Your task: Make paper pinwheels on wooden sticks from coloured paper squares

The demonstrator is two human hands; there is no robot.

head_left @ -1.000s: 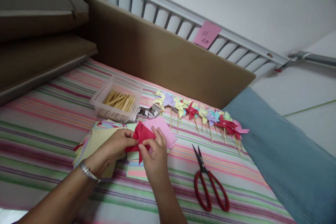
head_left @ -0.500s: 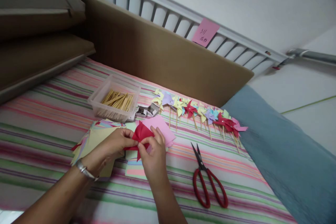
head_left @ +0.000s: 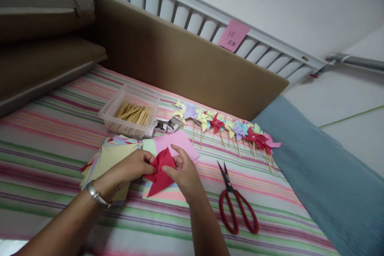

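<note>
Both my hands hold a piece of red paper point(head_left: 160, 170) with folded corners just above the striped cloth. My left hand point(head_left: 132, 167), a metal bracelet on its wrist, pinches the paper's left side. My right hand point(head_left: 183, 172) grips its right side, fingers bent, forefinger reaching toward the pink sheet point(head_left: 177, 143) behind. A loose stack of coloured paper squares point(head_left: 109, 158) lies under and to the left of my left hand.
A clear plastic box of wooden sticks point(head_left: 131, 115) stands beyond the paper, a small box of pins point(head_left: 166, 125) beside it. A row of finished paper pinwheels point(head_left: 228, 128) runs to the right. Red-handled scissors point(head_left: 235, 204) lie right of my hands. A cardboard panel point(head_left: 180, 56) backs the bed.
The red paper has come lower and opened out flatter between my hands. My right hand has shifted right and down; the view has drifted slightly.
</note>
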